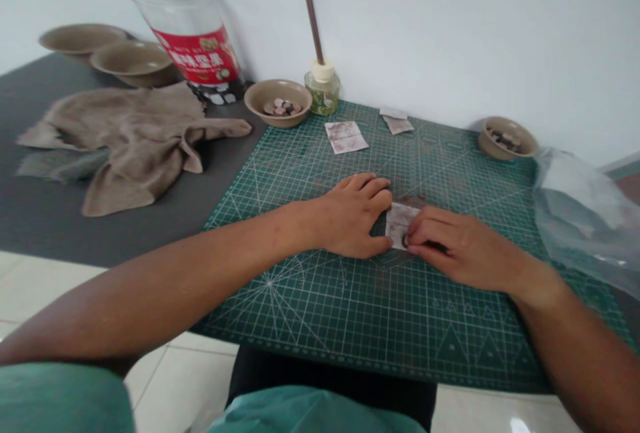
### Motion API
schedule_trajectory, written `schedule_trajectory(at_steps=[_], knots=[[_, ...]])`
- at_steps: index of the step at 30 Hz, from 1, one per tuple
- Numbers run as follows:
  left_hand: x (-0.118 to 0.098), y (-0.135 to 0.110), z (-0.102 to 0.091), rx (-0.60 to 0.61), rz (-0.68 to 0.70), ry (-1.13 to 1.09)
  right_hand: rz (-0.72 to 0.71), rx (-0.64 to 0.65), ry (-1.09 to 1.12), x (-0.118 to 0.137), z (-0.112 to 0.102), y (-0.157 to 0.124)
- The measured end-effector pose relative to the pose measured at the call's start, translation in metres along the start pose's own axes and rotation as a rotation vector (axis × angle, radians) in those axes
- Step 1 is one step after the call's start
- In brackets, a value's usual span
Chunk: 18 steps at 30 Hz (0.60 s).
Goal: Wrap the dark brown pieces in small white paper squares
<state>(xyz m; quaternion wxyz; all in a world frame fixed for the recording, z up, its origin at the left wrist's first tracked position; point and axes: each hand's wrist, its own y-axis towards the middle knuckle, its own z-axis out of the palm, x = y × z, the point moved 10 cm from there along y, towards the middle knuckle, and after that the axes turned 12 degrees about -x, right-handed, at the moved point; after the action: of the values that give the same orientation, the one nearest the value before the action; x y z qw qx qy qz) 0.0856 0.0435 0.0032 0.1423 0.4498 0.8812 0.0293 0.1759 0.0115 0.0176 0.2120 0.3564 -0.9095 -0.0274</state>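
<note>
A small white paper packet [399, 221] with brownish stains lies on the green cutting mat [310, 306]. My left hand [353, 215] rests on the mat at the packet's left edge, fingers curled and pressing on it. My right hand [457, 244] pinches the packet's right side with thumb and fingertips. Both hands meet over the packet in the middle of the mat.
Other packets [346, 136] [397, 124] lie farther back. Bowls with small pieces [278, 103] [506, 137], a reed diffuser bottle [322, 89], a plastic jar [190, 33], two empty bowls [133, 63], a beige cloth [130, 136] and a plastic bag [580, 213] surround the mat.
</note>
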Motion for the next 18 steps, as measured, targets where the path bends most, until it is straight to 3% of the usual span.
schedule_trajectory(at_steps=[2,5,8,14,18], knots=[[0.000,0.000,0.000,-0.005,0.004,0.003,-0.003,-0.048,-0.030,0.002,0.000,0.004],[0.001,0.001,0.000,-0.014,0.003,-0.003,0.089,-0.128,-0.120,-0.017,-0.010,0.008],[0.003,0.001,0.000,0.001,-0.009,-0.014,0.123,-0.113,-0.106,-0.030,-0.017,0.002],[0.003,0.002,0.000,0.028,-0.006,-0.034,0.004,-0.071,-0.051,0.004,-0.003,0.001],[0.005,0.001,0.001,0.037,-0.015,-0.049,0.073,-0.167,-0.122,-0.007,-0.007,0.008]])
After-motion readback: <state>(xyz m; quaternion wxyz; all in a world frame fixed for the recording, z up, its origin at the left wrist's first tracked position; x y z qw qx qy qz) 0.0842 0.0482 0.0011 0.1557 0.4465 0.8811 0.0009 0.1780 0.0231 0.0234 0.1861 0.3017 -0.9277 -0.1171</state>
